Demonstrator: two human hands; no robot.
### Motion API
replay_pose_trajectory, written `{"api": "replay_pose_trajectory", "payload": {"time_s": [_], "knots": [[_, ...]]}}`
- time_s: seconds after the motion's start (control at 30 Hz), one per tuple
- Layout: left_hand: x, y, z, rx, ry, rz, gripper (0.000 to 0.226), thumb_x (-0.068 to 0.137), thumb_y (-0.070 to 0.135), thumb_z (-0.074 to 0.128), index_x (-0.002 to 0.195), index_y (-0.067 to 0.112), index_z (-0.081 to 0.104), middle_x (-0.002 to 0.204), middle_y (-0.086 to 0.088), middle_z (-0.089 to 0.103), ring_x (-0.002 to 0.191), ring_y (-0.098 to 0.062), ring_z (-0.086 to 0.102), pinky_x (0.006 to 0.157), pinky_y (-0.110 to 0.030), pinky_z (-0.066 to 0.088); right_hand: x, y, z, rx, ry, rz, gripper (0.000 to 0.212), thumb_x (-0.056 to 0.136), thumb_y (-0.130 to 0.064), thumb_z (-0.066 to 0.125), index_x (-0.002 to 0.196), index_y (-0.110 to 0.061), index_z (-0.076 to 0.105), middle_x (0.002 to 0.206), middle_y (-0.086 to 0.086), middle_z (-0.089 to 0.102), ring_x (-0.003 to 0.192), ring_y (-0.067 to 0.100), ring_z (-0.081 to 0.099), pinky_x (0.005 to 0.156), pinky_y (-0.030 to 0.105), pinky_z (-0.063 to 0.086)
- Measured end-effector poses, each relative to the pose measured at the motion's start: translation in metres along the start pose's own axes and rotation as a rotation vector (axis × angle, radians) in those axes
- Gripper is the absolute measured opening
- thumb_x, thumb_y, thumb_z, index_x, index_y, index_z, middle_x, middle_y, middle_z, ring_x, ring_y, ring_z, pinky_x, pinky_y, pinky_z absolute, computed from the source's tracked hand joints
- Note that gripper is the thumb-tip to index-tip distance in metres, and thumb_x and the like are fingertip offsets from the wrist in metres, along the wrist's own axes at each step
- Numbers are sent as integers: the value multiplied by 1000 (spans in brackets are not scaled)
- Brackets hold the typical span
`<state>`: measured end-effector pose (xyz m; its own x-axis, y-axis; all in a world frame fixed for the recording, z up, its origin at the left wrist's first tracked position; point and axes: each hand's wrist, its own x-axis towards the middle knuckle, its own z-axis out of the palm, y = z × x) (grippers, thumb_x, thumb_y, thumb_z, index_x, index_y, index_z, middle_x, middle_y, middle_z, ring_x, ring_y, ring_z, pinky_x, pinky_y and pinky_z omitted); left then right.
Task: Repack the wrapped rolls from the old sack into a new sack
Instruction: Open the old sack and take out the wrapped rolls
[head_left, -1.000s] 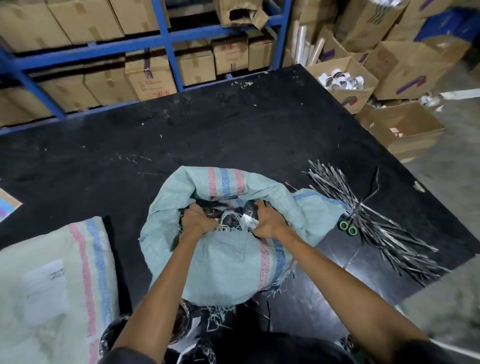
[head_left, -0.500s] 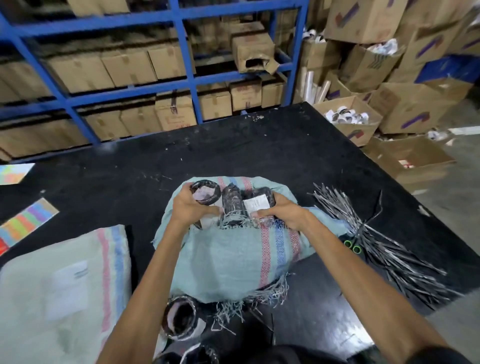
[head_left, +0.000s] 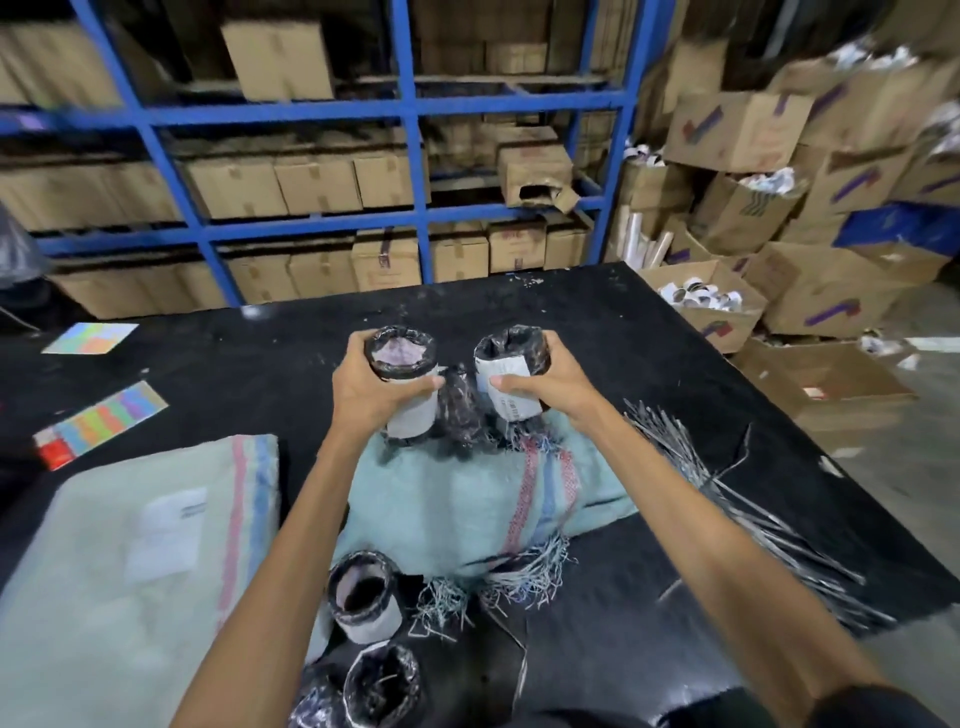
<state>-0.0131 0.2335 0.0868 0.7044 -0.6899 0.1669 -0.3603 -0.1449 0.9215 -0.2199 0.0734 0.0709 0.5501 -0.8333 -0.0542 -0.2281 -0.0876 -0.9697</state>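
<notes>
Left hand (head_left: 371, 395) and right hand (head_left: 558, 382) hold two rolls (head_left: 410, 418) upright.

Warehouse vibe here: a blue metal rack (head_left: 410, 156) stuffed with brown cardboard boxes (head_left: 317, 182) along the back, a messy heap of open cartons (head_left: 737, 130) on the right, grey concrete floor (head_left: 924, 415), big black work surface (head_left: 597, 322), pretty dim light.

head-worn wide view, facing forward and down, close over black table (head_left: 260, 374)
</notes>
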Motion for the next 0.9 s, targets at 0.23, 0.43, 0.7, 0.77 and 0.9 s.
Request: {"api": "replay_pose_trajectory", "payload": {"time_s": [0.23, 0.43, 0.7, 0.77, 0.9], "knots": [[-54, -10, -5, 59, 15, -80, 85, 54, 35, 99, 124, 22, 53, 110, 8, 63, 103, -13, 62, 79, -23, 49, -47, 4, 17, -136, 37, -21, 75, 70, -28, 92, 131, -24, 49, 115, -14, 59, 105, 9, 58, 77, 17, 46], [-126, -15, -21, 54, 36, -137, 87, 54, 39, 98, 126, 21, 53, 112, 8, 64, 100, -10, 63, 78, -19, 49, -115, 33, 22, -51, -61, 78, 81, 56, -40, 97, 125, -26, 56, 115, -12, 70, 106, 7, 67, 95, 35, 56], [-236, -40, -22, 16, -176, -273, 76, 55, 39, 98, 117, 24, 57, 107, 16, 66, 96, 1, 64, 77, -16, 49, -217, 89, 17, -116, -377, 227, 61, 69, -25, 93, 121, -33, 62, 114, -19, 71, 101, -10, 65, 82, 10, 49], [-255, -54, -16, 24, -205, -291, 71, 51, 34, 100, 110, 23, 61, 104, 12, 68, 96, -2, 67, 78, -17, 51, -232, 107, 13, -128, -391, 286, 66, 68, -25, 93, 124, -34, 60, 117, -19, 70, 102, -10, 65, 89, 14, 50], [-285, -72, -1, 158, -189, -362, 95, 48, 37, 101, 130, 19, 55, 124, 0, 50, 112, -14, 54, 100, -26, 44, -253, 131, 9, -189, -423, 359, 94, 57, -38, 98, 139, -29, 53, 127, -15, 68, 116, 0, 63, 106, 27, 47]]}}
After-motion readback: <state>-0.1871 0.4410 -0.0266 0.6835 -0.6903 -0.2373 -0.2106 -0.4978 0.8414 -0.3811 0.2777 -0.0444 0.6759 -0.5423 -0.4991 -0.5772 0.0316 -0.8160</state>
